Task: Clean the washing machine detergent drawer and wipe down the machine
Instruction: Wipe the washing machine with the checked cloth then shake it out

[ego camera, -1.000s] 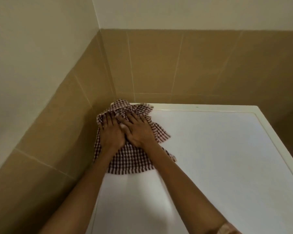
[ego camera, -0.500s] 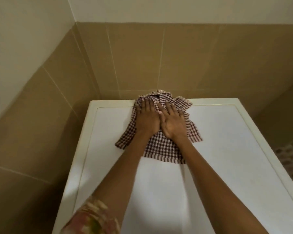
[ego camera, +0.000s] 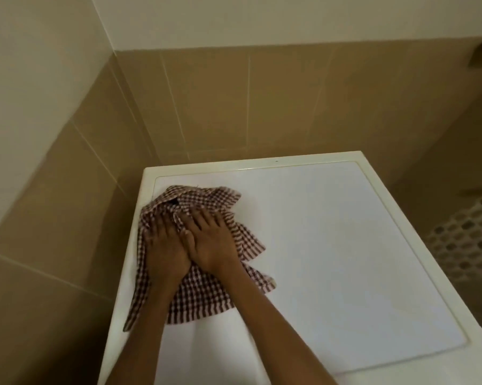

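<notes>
The white top of the washing machine [ego camera: 331,245] fills the lower middle of the head view. A brown-and-white checked cloth [ego camera: 203,298] lies bunched on its far left part, one edge hanging over the left rim. My left hand [ego camera: 165,245] and my right hand [ego camera: 212,240] press flat on the cloth side by side, fingers straight and pointing toward the back wall. The detergent drawer and the machine's front are out of view.
Tan tiled walls [ego camera: 234,107] close in behind and to the left of the machine, tight against its left side. A white perforated basket [ego camera: 467,240] stands low at the right. The right part of the machine top is bare.
Both hands slid the cloth from the middle of the back edge leftward to the far left part of the top. The cloth's edge now overhangs the left rim.
</notes>
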